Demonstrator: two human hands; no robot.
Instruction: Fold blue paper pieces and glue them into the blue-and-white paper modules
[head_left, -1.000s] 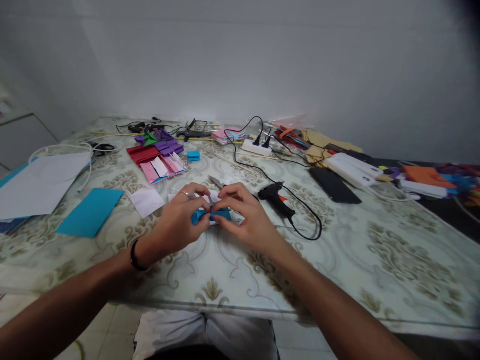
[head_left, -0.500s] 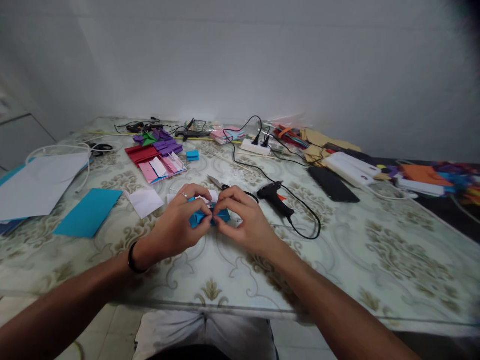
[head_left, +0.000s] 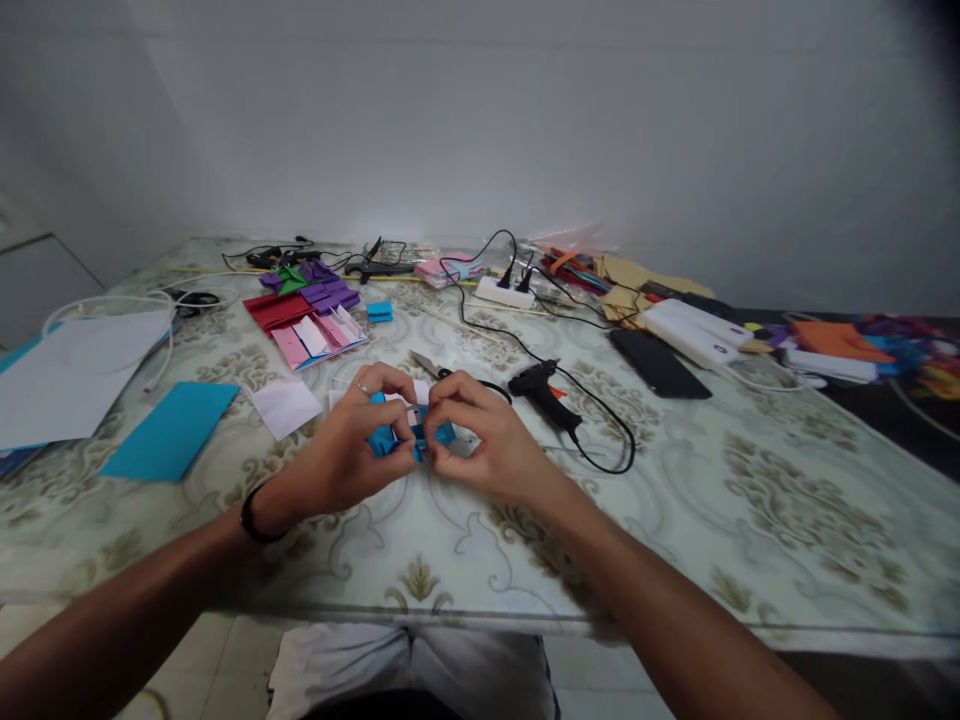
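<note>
A small folded piece of blue paper (head_left: 384, 440) is pinched between my two hands, just above the table. My left hand (head_left: 364, 435), with a ring on one finger, grips its left side with thumb and fingertips. On the other side my right hand (head_left: 484, 435) pinches the right part, fingers curled. The fingers hide much of the folds. Behind the hands lie scissors (head_left: 429, 365), their handles partly covered by my right hand. A square of white paper (head_left: 283, 407) and a blue sheet (head_left: 172, 430) rest to the left. The black glue gun (head_left: 546, 392) lies to the right.
Pink folded paper pieces (head_left: 319, 338), purple ones (head_left: 330, 292) and a small blue folded piece (head_left: 379, 312) lie farther back. A white power strip (head_left: 504, 292) with black cords stands behind. At right are a black phone (head_left: 658, 363) and a white device (head_left: 694, 332).
The fingertips have shifted slightly lower on the blue paper, and more of its folded middle shows between the hands. The whole view has moved a little.
</note>
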